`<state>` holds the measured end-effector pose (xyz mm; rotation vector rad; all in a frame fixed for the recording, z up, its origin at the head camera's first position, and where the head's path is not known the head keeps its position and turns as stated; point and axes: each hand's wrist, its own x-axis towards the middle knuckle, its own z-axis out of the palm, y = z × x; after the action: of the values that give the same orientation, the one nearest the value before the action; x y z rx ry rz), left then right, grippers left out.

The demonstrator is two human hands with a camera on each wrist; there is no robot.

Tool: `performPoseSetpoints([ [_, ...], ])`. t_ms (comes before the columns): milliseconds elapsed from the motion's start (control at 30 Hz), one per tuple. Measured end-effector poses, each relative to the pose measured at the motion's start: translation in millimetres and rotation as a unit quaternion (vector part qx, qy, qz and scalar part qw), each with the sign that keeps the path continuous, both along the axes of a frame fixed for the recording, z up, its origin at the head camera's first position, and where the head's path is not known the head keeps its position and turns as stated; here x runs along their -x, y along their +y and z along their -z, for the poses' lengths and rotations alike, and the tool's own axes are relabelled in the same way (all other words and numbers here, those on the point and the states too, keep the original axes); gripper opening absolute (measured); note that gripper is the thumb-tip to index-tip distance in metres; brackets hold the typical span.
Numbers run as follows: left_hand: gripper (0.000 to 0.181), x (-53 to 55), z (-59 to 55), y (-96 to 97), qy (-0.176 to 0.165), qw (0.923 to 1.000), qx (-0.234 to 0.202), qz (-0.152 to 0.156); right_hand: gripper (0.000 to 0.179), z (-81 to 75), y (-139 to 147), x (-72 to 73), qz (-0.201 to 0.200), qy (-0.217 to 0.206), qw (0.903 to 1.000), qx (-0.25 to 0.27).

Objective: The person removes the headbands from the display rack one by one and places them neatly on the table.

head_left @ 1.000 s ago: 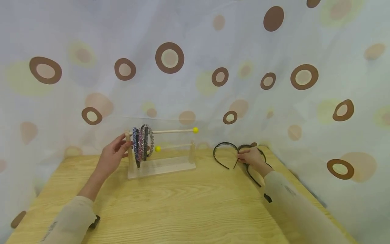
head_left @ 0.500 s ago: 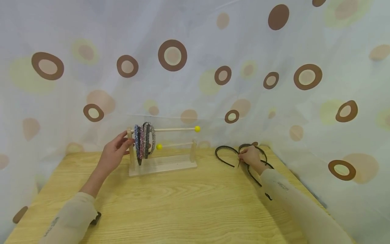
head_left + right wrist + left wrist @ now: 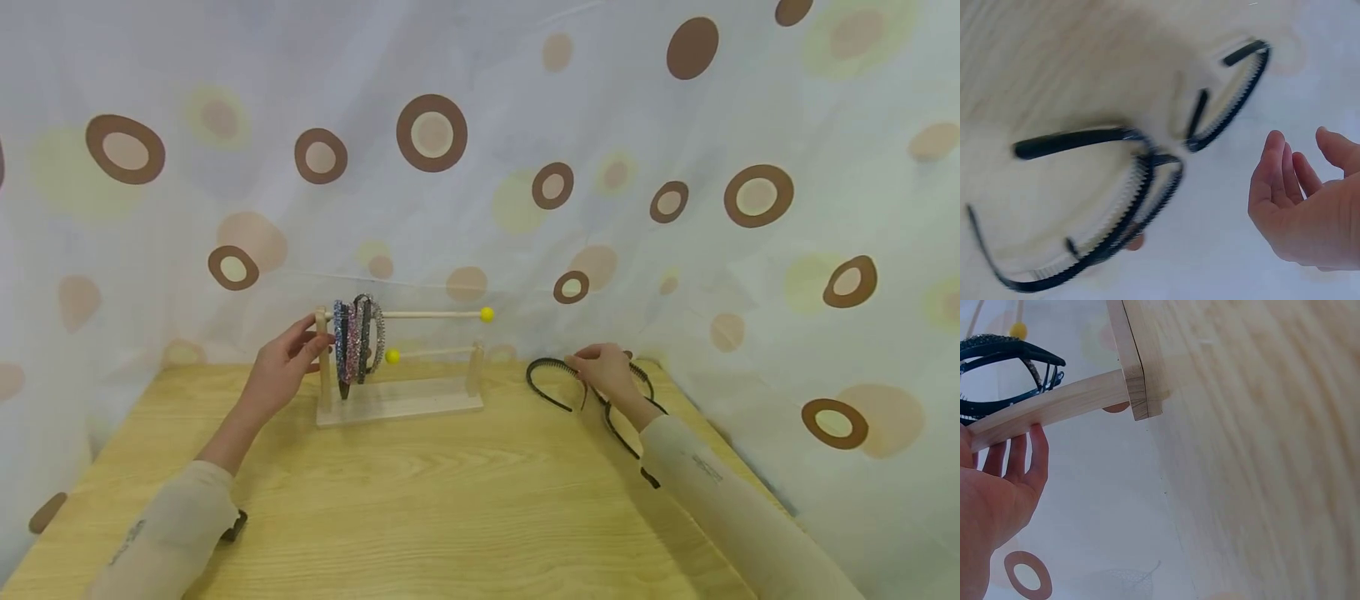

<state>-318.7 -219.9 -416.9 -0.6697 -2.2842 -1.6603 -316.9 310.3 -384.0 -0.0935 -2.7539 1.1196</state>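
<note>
1. Three black headbands (image 3: 1107,247) lie on the right side of the counter (image 3: 450,500); two overlap, and the third is just beyond them in the right wrist view.
2. The right hand (image 3: 609,377) is over them, palm empty, with a wide gap between its thumb and its gently bent fingers; in the head view it hides part of the hoops.
3. The left hand (image 3: 281,367) grips the left post (image 3: 324,367) of a wooden rack (image 3: 405,400), thumb in front and fingers behind.
4. The rack stands upright, well apart from the black headbands; its upper rod (image 3: 435,315) ends in a yellow ball (image 3: 487,315) at the right, and its lower rod (image 3: 435,352) in another at the left.
5. Glittery headbands (image 3: 352,346) in blue, pink, dark and silver hang on the upper rod, bunched near the left post.
6. Pale sleeves (image 3: 168,533) cover both forearms.
7. Behind the counter hangs a white sheet (image 3: 480,225) patterned with brown rings and pale blots.
</note>
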Motion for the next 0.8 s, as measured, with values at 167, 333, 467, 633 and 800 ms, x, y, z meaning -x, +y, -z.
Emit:
performPoseSetpoints([
  [167, 0.061, 1.1, -1.1, -6.3, -0.005, 1.0, -0.001, 0.001, 0.043, -23.0, -45.0, -7.0, -0.044, 0.017, 0.9978, 0.047],
  [333, 0.06, 0.6, -2.8, -9.7, -0.008, 0.9999, -0.006, 0.0, 0.048, -42.8, -93.2, -16.4, -0.101, -0.001, 0.9911, 0.087],
  [467, 0.06, 2.1, -2.7, -8.7, -0.006, 0.9999, -0.01, -0.003, 0.043, -43.0, -128.1, -20.9, -0.159, 0.0, 0.9809, 0.112],
  [633, 0.06, 1.7, -1.7, -4.2, -0.012, 0.9998, -0.017, -0.004, 0.036, -30.9, -163.0, -22.8, -0.22, 0.013, 0.9628, 0.157],
  [800, 0.06, 0.3, -2.8, -1.3, -0.021, 0.9996, -0.018, 0.003, 0.031, -14.8, -190.1, -22.3, -0.252, 0.028, 0.9486, 0.19],
])
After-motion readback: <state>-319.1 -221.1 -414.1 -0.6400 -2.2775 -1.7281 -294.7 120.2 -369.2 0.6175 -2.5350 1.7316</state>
